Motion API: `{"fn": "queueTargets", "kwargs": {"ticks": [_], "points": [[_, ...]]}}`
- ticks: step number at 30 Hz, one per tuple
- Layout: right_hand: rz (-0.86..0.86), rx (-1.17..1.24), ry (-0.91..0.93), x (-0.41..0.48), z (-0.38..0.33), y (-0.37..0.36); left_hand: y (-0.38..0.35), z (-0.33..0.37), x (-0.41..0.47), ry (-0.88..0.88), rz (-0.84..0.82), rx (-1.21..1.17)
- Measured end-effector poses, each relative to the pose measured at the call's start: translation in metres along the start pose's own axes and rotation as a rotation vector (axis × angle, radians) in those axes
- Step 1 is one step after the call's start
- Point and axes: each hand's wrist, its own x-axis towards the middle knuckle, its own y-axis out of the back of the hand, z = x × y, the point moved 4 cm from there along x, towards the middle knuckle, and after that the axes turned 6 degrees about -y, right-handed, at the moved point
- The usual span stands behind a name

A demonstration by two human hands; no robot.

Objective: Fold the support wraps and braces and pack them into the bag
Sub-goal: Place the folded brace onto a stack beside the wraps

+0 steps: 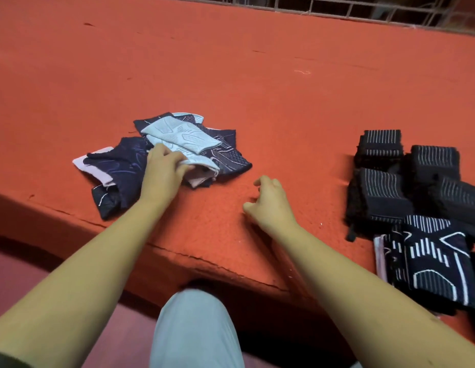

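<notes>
Nearest: a knee (193,328) in pale trousers, below the front edge of the orange ledge (257,83).

Near right: one navy patterned brace (430,264), folded flat.

Centre: right hand (270,205), fingers loosely curled, holding nothing, over bare ledge between the two groups of items.

Left of centre: left hand (164,171), fingers curled onto the near edge of a pale blue brace (183,139), apparently pinching it. The thumb's position is hard to make out.

Under and around that hand: unfolded heap (119,171), navy and pale pieces, crumpled and overlapping. The pale blue brace lies on top.

Right, further back: black striped wraps (406,176), several, folded into blocks and touching one another.

Far edge: metal grille (363,9).

Bag: not in view.

Progress, as judged: the right-hand group looks folded and the left heap is still to fold. No packing shows, so roughly midway through folding.
</notes>
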Motion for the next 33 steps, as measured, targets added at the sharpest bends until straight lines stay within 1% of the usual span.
{"fn": "queueTargets", "kwargs": {"ticks": [3,6,8,10,12,15,18,21,23,25,27,29,31,33], "points": [[0.043,0.135,0.100,-0.002,-0.009,0.011,0.021,0.032,0.006,-0.126,0.023,-0.121],[0.082,0.285,0.220,-0.008,-0.019,0.022,0.037,0.068,-0.005,-0.193,-0.039,-0.312],[0.140,0.347,0.271,-0.011,-0.018,0.028,0.040,0.083,-0.016,-0.225,-0.100,-0.401],[0.189,0.360,0.284,-0.013,-0.011,0.034,0.039,0.090,-0.028,-0.169,-0.172,-0.500],[0.184,0.361,0.298,-0.021,-0.005,0.039,0.037,0.097,-0.039,-0.107,-0.212,-0.602],[0.147,0.419,0.362,-0.039,0.002,0.051,0.040,0.112,-0.053,-0.118,-0.198,-0.730],[0.101,0.510,0.328,-0.056,0.012,0.061,0.035,0.118,-0.062,-0.089,-0.210,-0.807],[-0.030,0.669,0.221,-0.067,0.023,0.063,0.020,0.121,-0.073,-0.033,-0.352,-0.847],[-0.079,0.822,0.134,-0.070,0.029,0.065,0.010,0.125,-0.077,-0.028,-0.422,-0.800],[-0.040,0.874,0.095,-0.069,0.032,0.072,0.005,0.128,-0.071,-0.011,-0.352,-0.705],[0.012,0.900,0.108,-0.065,0.031,0.082,0.008,0.136,-0.058,-0.010,-0.264,-0.695],[0.067,0.932,0.144,-0.061,0.028,0.094,0.018,0.152,-0.044,-0.089,-0.229,-0.770],[0.161,0.873,0.193,-0.057,0.029,0.107,0.028,0.169,-0.034,-0.188,-0.220,-0.813],[0.199,0.855,0.227,-0.058,0.033,0.114,0.032,0.179,-0.030,-0.272,-0.235,-0.828]]}}
